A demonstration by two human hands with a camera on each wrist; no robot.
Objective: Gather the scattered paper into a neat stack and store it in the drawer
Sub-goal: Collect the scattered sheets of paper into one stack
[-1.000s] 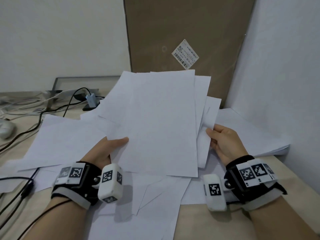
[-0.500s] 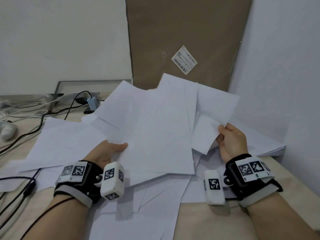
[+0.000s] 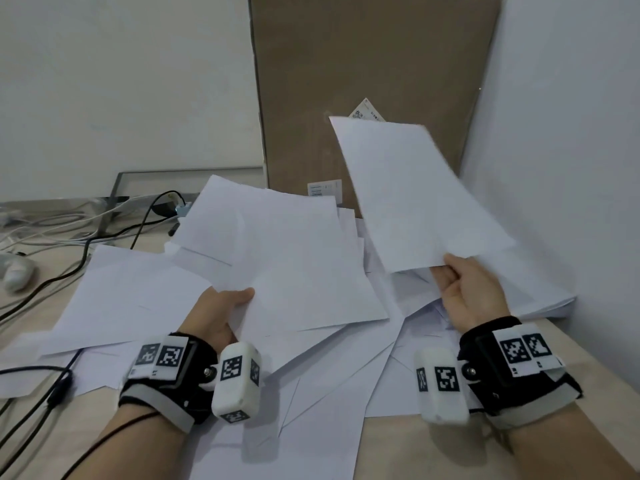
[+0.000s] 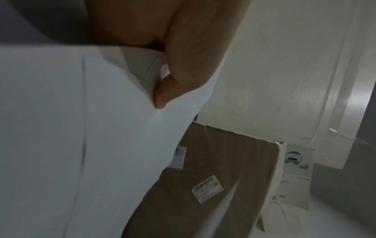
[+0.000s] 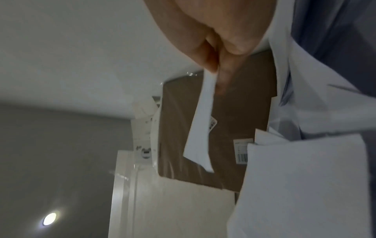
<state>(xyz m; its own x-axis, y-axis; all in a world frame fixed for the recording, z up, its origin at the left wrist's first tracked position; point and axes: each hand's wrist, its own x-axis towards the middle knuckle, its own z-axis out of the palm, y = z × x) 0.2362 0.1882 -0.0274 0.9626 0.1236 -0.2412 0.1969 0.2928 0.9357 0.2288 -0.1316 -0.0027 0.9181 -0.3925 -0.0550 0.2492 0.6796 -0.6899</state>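
White sheet [image 3: 415, 195] lifted | right hand [image 3: 467, 296] pinches near edge

The head view looks forward and down over the desk [image 3: 433, 445]. Both wrist views sit close under the fingers, tilted upward, sharing the brown cardboard panel [image 3: 374, 64] behind.

Bare forearms end in black-and-grey wrist straps [image 3: 166, 382] carrying square black-and-white coded tags, each with a white rounded camera block [image 3: 236, 379] bolted alongside.
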